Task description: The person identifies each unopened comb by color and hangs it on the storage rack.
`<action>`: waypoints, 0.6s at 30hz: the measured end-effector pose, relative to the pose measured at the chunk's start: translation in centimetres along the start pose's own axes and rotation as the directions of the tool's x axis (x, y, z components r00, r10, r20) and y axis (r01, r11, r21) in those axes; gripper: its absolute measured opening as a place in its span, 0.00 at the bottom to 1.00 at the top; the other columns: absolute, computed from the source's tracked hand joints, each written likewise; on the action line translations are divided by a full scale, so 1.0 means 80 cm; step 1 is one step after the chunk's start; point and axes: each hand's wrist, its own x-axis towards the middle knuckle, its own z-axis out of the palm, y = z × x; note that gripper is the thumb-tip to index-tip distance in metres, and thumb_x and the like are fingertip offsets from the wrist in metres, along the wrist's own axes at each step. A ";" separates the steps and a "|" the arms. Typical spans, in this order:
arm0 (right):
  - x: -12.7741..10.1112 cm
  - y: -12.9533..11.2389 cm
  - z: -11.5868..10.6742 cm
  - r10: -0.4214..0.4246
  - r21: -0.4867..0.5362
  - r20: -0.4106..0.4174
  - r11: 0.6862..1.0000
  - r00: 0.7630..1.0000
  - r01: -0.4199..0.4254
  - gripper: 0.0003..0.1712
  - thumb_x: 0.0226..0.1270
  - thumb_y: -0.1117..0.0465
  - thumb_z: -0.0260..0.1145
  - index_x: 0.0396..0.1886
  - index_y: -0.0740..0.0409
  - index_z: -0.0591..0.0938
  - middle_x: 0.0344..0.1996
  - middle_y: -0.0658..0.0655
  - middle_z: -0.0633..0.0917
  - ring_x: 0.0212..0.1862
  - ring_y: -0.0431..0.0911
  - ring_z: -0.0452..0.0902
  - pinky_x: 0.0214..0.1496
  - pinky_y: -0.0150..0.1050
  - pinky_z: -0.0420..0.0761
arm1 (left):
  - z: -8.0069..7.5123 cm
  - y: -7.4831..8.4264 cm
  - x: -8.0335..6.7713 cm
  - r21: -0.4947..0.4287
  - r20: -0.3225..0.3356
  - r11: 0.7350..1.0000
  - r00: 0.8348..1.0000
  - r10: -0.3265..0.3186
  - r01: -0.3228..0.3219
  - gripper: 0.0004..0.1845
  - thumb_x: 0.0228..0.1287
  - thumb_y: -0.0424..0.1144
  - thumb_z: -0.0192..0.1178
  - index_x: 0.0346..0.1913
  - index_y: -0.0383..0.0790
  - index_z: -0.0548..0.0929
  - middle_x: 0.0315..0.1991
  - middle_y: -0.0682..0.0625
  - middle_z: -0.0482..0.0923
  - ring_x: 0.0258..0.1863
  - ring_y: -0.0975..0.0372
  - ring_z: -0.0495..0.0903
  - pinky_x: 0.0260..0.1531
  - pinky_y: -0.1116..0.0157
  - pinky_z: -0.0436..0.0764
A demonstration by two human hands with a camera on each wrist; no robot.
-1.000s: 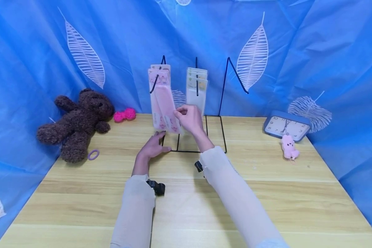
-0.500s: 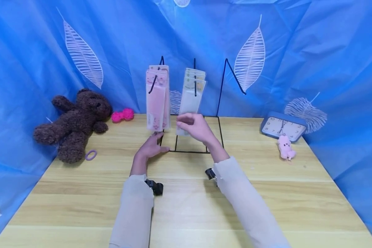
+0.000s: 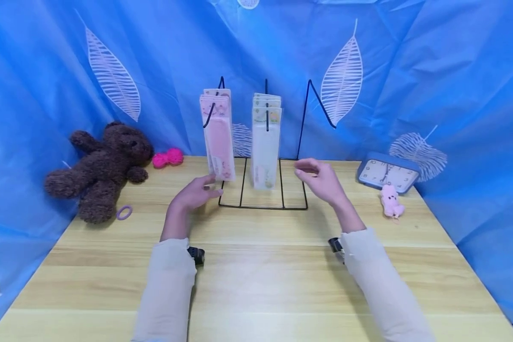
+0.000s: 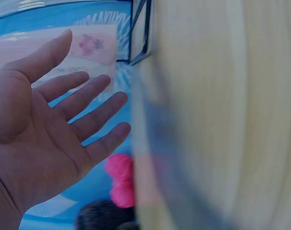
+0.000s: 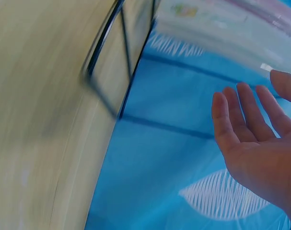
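Observation:
A black wire rack (image 3: 261, 208) stands at the back of the table. Flat pink packets (image 3: 219, 142) with printed tops hang from its left hook, and whitish packets (image 3: 266, 152) from the middle one. The right hook (image 3: 322, 105) carries nothing. My left hand (image 3: 192, 194) is beside the rack's front left, just below the pink packets; its fingers spread with an empty palm in the left wrist view. To the right of the rack, my right hand (image 3: 322, 181) hovers with loosely bent fingers, holding nothing; the right wrist view shows it apart from the whitish packets.
On the left lie a dark brown teddy bear (image 3: 111, 166), a bright pink bow-shaped item (image 3: 167, 157) and a purple ring (image 3: 124, 212). A blue clock (image 3: 388, 172) and a small pink plush toy (image 3: 391, 202) are at the right. Blue leaf-patterned cloth (image 3: 256, 38) hangs behind the table.
My right hand has left the pink packets, passed the lower end of the whitish ones and moved right, off them. Both sets now hang straighter. My left hand has drawn back leftward from the rack.

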 end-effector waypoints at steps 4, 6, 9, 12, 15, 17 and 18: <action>-0.007 0.019 -0.022 -0.003 -0.069 -0.045 0.998 0.999 0.000 0.24 0.76 0.56 0.63 0.65 0.65 0.78 0.61 0.64 0.80 0.63 0.57 0.75 0.65 0.55 0.76 | -0.015 0.009 -0.014 0.100 -0.065 0.995 0.997 0.032 -0.026 0.38 0.77 0.46 0.56 0.81 0.38 0.53 0.77 0.35 0.57 0.73 0.37 0.58 0.71 0.41 0.60; -0.011 0.027 -0.031 -0.005 -0.105 -0.059 0.994 0.998 -0.002 0.26 0.76 0.55 0.63 0.66 0.65 0.77 0.63 0.64 0.79 0.65 0.58 0.73 0.65 0.56 0.75 | -0.021 0.012 -0.020 0.171 -0.104 0.985 0.994 0.037 -0.018 0.38 0.77 0.49 0.55 0.81 0.40 0.54 0.77 0.36 0.58 0.74 0.39 0.57 0.72 0.41 0.59; -0.015 0.037 -0.041 -0.007 -0.193 -0.069 0.981 0.998 -0.006 0.28 0.77 0.52 0.61 0.69 0.64 0.75 0.67 0.65 0.76 0.68 0.60 0.69 0.67 0.58 0.72 | -0.030 0.014 -0.026 0.273 -0.151 0.962 0.988 0.038 0.005 0.38 0.77 0.54 0.54 0.81 0.41 0.56 0.77 0.38 0.59 0.76 0.41 0.56 0.72 0.41 0.58; -0.019 0.043 -0.049 -0.008 -0.290 -0.071 0.957 0.997 -0.013 0.31 0.77 0.49 0.60 0.71 0.62 0.73 0.69 0.67 0.73 0.71 0.63 0.65 0.70 0.61 0.67 | -0.036 0.016 -0.031 0.374 -0.186 0.927 0.980 0.065 0.009 0.39 0.76 0.56 0.53 0.80 0.38 0.58 0.77 0.37 0.58 0.76 0.40 0.55 0.72 0.39 0.56; -0.021 0.046 -0.054 -0.003 -0.368 -0.066 0.930 0.998 -0.021 0.33 0.77 0.47 0.60 0.73 0.61 0.71 0.71 0.68 0.70 0.73 0.64 0.62 0.73 0.63 0.61 | -0.042 0.018 -0.037 0.488 -0.224 0.873 0.968 0.114 0.010 0.40 0.76 0.58 0.52 0.79 0.36 0.59 0.77 0.35 0.57 0.76 0.39 0.54 0.71 0.36 0.55; -0.022 0.048 -0.058 -0.001 -0.403 -0.059 0.915 0.998 -0.023 0.35 0.77 0.46 0.60 0.74 0.62 0.69 0.72 0.68 0.69 0.73 0.65 0.60 0.74 0.64 0.58 | -0.047 0.020 -0.041 0.554 -0.246 0.832 0.958 0.147 0.014 0.41 0.76 0.59 0.51 0.79 0.35 0.59 0.78 0.35 0.56 0.76 0.39 0.52 0.71 0.36 0.54; -0.022 0.049 -0.059 0.001 -0.419 -0.056 0.908 0.998 -0.024 0.36 0.76 0.45 0.60 0.74 0.62 0.69 0.72 0.69 0.68 0.74 0.66 0.59 0.74 0.64 0.58 | -0.049 0.021 -0.043 0.588 -0.253 0.809 0.953 0.165 0.016 0.41 0.76 0.60 0.51 0.79 0.35 0.59 0.78 0.35 0.55 0.77 0.40 0.51 0.71 0.37 0.54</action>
